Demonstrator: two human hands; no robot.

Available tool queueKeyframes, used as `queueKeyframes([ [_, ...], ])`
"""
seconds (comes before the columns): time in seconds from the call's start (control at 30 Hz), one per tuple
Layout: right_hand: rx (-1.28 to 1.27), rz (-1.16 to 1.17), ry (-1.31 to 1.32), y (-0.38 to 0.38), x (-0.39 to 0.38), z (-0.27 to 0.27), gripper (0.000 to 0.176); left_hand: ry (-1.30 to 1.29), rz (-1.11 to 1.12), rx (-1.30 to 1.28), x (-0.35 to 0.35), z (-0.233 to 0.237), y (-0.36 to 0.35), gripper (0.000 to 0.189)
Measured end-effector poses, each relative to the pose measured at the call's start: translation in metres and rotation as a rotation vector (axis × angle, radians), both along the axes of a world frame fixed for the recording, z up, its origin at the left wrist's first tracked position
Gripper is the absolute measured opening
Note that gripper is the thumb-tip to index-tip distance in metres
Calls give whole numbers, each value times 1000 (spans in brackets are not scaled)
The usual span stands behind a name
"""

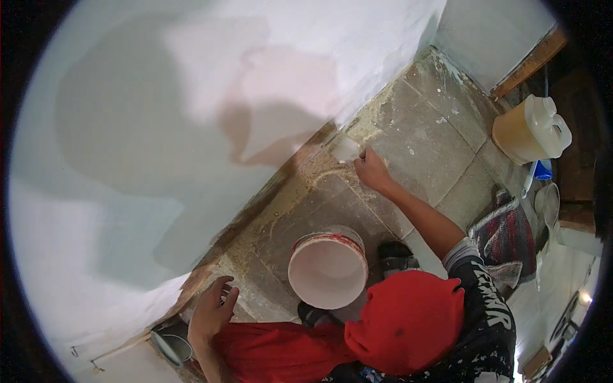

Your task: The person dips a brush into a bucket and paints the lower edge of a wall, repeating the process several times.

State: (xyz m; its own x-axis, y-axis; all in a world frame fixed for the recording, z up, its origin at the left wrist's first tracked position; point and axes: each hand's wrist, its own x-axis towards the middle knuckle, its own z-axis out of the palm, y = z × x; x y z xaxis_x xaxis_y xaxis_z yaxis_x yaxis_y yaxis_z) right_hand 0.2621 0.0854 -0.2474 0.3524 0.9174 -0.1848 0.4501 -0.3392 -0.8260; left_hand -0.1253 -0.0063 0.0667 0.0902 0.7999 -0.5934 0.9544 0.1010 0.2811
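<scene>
My right hand [371, 171] is closed on one edge of a flat, whitish scraper [347, 150]. The scraper lies low over the floor tiles, close to the foot of the wall, among yellowish crumbs and dust [325, 175]. My left hand [216, 309] is near the wall's base at the lower left, with its fingers bent and apart and nothing visible in them. Between my hands, in front of my red-clothed legs [408, 322], stands a white bucket [329, 271] with red smears around its rim. Its pale inside shows.
The white wall [211, 83] carries large shadows and has a rough brown lower edge. To the right stand a yellowish jug [527, 131], a blue item [543, 170] and a striped cloth [511, 239]. A grey pail [171, 348] sits at lower left.
</scene>
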Motion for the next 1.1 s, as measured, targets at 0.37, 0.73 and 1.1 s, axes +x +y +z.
queueKeyframes([
  [0.37,-62,44,-71,10,-5,10,32,33,86,-59,5,7,-1,37],
  [0.73,32,-59,62,1,-5,7,28,40,67,-46,5,8,1,38],
  [1.1,27,-46,116,11,3,60,31,41,24,-10,-1,7,-2,39],
])
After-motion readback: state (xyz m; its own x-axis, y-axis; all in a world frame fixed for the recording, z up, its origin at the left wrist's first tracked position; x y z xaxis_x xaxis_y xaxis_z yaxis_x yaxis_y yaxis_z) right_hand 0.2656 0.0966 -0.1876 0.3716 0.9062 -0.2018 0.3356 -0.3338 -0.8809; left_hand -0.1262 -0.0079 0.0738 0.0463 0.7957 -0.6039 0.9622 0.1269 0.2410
